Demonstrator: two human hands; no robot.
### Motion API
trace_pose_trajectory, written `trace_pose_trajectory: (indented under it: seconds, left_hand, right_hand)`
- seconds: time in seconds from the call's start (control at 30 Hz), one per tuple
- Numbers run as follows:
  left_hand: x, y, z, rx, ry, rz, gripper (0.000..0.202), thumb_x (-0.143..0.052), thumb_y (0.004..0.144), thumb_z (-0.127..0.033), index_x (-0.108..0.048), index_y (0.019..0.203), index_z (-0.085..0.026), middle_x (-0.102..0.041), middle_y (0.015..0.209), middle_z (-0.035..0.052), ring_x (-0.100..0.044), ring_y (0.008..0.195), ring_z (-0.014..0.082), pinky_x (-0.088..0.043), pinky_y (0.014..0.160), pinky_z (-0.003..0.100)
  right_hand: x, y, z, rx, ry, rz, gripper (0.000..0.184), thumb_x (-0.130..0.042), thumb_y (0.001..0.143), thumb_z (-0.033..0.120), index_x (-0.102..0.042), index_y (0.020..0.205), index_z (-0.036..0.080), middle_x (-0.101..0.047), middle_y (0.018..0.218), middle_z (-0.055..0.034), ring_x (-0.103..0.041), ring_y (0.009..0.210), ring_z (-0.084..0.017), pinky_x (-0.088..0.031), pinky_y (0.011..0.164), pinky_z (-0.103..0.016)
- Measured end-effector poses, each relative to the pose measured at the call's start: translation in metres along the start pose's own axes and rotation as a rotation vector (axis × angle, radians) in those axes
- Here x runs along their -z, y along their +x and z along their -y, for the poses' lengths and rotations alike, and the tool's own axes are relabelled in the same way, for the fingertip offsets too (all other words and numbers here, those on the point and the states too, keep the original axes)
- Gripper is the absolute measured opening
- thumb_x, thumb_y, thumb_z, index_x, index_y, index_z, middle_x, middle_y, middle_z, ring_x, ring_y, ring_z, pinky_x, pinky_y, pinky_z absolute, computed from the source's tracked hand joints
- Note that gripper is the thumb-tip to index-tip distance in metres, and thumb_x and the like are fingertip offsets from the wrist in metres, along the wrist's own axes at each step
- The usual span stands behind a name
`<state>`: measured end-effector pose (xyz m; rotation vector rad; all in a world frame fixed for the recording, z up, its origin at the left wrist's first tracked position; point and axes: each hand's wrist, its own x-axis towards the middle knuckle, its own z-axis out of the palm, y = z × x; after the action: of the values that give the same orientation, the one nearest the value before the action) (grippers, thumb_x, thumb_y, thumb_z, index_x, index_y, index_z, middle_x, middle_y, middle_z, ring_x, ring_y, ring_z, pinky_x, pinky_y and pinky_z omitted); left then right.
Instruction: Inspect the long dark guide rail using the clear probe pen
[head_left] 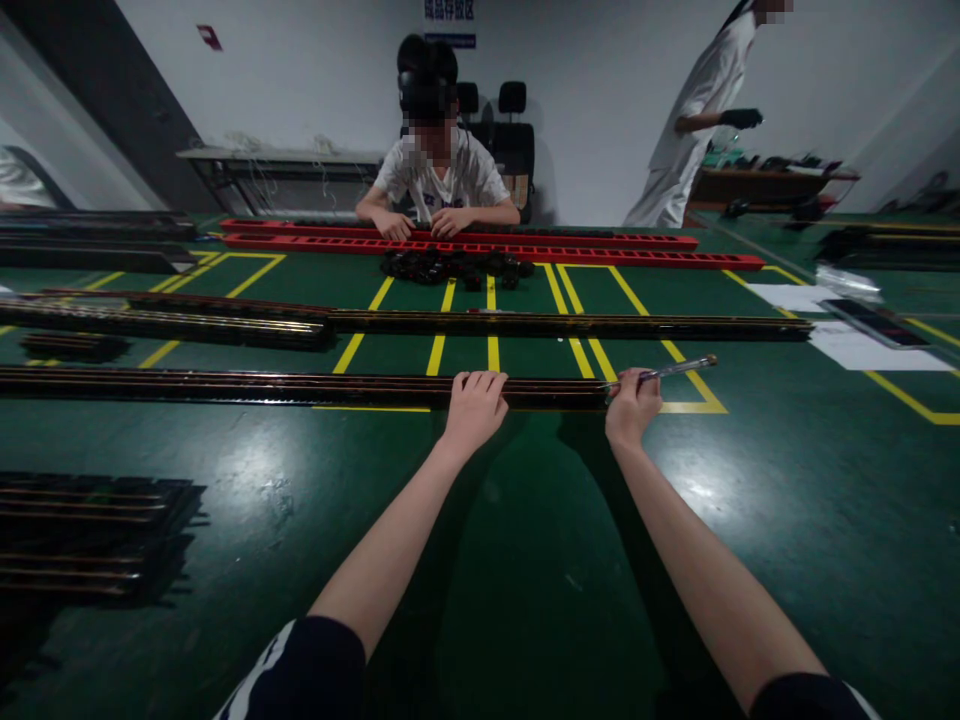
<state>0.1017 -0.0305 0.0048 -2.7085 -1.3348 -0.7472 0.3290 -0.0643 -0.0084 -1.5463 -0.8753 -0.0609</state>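
A long black rail [337,388] with thin copper-coloured lines lies across the green table in front of me. My left hand [478,405] is closed over it, the fingers bent across its far edge and the thumb hidden. Near the rail's right end, my right hand [634,405] pinches a slim screwdriver [686,367] with a clear handle. The handle sticks out to the right, and the thin tip points left at the rail's end. Whether the tip touches the rail I cannot tell.
Behind lies another long black rail [562,325], with shorter strips [225,322] at left. Black rails [82,540] sit at near left. Across the table, a person [442,180] works at red rails [525,255] beside black parts [450,268]. A tablet [874,322] rests on paper at right.
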Motion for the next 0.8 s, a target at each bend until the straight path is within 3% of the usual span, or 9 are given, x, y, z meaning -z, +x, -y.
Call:
trace_pose_trajectory:
  seconds: [0.2, 0.8]
  left_hand:
    - [-0.0004, -0.0003, 0.0007, -0.003, -0.012, 0.001, 0.037, -0.035, 0.091, -0.022, -0.056, 0.121, -0.018, -0.063, 0.120, 0.0078, -0.054, 0.112, 0.0224, -0.035, 0.102, 0.044]
    - [-0.0017, 0.0006, 0.0005, -0.006, 0.023, -0.009, 0.036, -0.036, 0.091, -0.022, -0.057, 0.119, -0.017, -0.063, 0.119, 0.0072, -0.054, 0.111, 0.0214, -0.034, 0.102, 0.043]
  right_hand:
    - [-0.0007, -0.0012, 0.0063, -0.043, 0.057, 0.018, 0.025, -0.042, 0.086, 0.044, -0.048, 0.076, 0.021, -0.050, 0.059, 0.0025, -0.050, 0.051, -0.014, -0.041, 0.055, -0.028]
    - [-0.0023, -0.0001, 0.0009, -0.096, 0.036, 0.026, 0.026, -0.046, 0.082, 0.045, -0.051, 0.076, 0.020, -0.054, 0.061, 0.0007, -0.053, 0.057, -0.016, -0.042, 0.063, -0.031]
